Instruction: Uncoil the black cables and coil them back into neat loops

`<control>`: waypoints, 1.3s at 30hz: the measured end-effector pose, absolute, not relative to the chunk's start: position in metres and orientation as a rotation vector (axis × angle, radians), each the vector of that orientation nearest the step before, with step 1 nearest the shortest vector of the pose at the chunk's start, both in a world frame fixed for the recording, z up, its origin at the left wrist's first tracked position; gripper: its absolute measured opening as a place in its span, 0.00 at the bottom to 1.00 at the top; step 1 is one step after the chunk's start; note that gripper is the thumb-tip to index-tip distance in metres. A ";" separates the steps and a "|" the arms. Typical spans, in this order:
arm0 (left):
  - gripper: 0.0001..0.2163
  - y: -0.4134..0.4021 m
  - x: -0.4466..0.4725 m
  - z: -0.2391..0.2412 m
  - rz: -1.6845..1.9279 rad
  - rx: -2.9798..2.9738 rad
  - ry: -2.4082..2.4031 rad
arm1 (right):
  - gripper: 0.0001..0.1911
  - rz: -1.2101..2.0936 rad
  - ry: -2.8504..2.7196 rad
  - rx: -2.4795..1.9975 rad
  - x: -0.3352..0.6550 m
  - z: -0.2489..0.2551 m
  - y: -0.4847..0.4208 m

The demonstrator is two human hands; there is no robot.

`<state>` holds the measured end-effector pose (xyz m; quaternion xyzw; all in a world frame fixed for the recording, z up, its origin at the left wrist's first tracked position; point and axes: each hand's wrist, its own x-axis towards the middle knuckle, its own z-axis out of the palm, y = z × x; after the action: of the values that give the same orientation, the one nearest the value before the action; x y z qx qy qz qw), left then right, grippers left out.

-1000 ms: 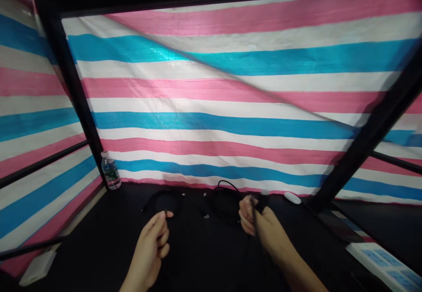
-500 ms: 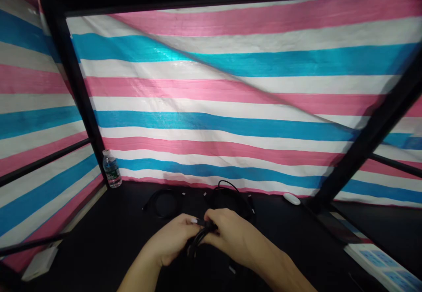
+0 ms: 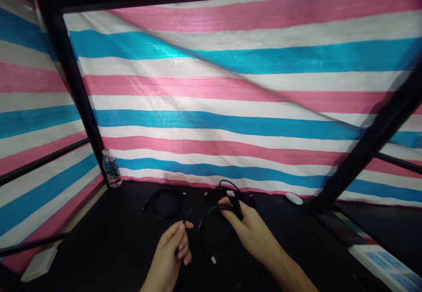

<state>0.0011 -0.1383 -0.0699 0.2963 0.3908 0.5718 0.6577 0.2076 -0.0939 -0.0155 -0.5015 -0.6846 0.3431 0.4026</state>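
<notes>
A big striped sheet (image 3: 211, 120) of pink, blue and white fills the view, and black bars (image 3: 372, 138) stand in front of it. On the black worktop (image 3: 99, 239) stand a water bottle (image 3: 111, 169), a small white oval thing (image 3: 294, 198) and a white power strip (image 3: 382, 261). One black cable coil (image 3: 164, 204) lies on the left, and another black cable coil (image 3: 227, 186) lies just past my hands. My hands are apart. My right hand (image 3: 250, 230) is shut on a black plug (image 3: 235, 204). Its cable loop (image 3: 207, 235) curves down, with a small white tip (image 3: 213, 260) at the low end. My left hand (image 3: 169, 250) curls near a thin bit of cable, and I cannot tell if it grips. So two coils are down, and this loop is not down with them. I can read no words; the bottle label is too small.
</notes>
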 end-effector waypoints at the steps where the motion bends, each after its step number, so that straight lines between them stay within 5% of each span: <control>1: 0.20 -0.136 0.001 -0.064 1.214 0.717 0.892 | 0.14 0.830 -1.835 -1.258 0.204 -0.011 -0.096; 5: 0.18 -0.121 -0.002 -0.036 0.865 0.924 0.927 | 0.19 0.614 -2.250 -1.307 0.191 0.006 -0.101; 8: 0.14 -0.112 -0.006 -0.021 0.724 1.026 0.903 | 0.12 0.392 -2.447 -1.345 0.186 0.013 -0.100; 10: 0.13 -0.111 -0.007 -0.017 0.713 1.047 0.855 | 0.06 0.280 -2.526 -1.313 0.185 0.016 -0.099; 17: 0.18 -0.126 0.008 -0.029 0.970 0.849 0.746 | 0.09 0.117 -2.585 -1.389 0.186 0.013 -0.093; 26: 0.30 -0.141 0.018 -0.052 1.181 0.804 0.753 | 0.11 0.797 -2.086 -1.395 0.198 0.002 -0.089; 31: 0.22 -0.140 0.023 -0.050 1.182 0.773 0.711 | 0.10 0.719 -2.065 -1.453 0.201 -0.005 -0.087; 39: 0.25 -0.124 0.017 -0.041 1.359 0.594 0.870 | 0.19 1.503 -1.438 -1.014 0.192 -0.018 -0.101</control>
<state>0.0173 -0.1238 -0.0405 0.2616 0.3833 0.5989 0.6527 0.1917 -0.1009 -0.0178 -0.4014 -0.5689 0.5946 0.4021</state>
